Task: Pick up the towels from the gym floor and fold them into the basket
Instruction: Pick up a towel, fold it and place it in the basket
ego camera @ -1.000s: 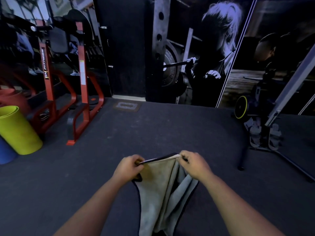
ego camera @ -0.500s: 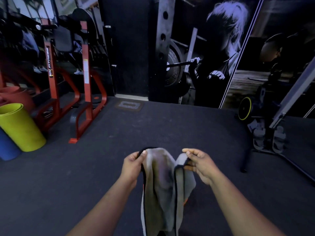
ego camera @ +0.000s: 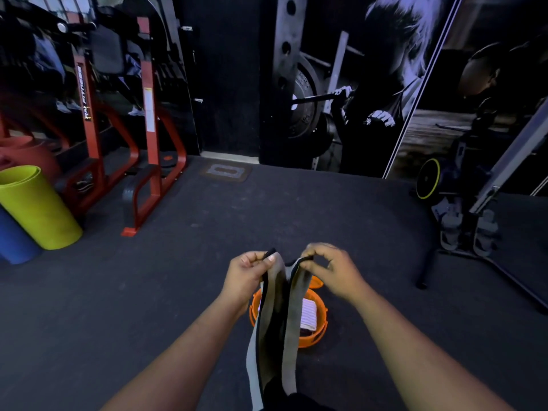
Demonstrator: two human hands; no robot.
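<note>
Two hands pinching top corners of a grey, dark-edged cloth towel (ego camera: pixel 274 315), folding it over the round orange plastic basket (ego camera: pixel 317 330).
Left hand (ego camera: pixel 246 275) is gripping one top corner and right hand (ego camera: pixel 332 269) is pinching the other, both curled on the hem, close but apart; towel is hanging lengthwise in front of the basket sitting on the dark gym floor (ego camera: pixel 148 292), a white folded towel (ego camera: pixel 308 311) already lying inside. To do it well: be matching corners edge to edge, keeping hems level, letting the drape hang untwisted before halving again and lowering in.
</note>
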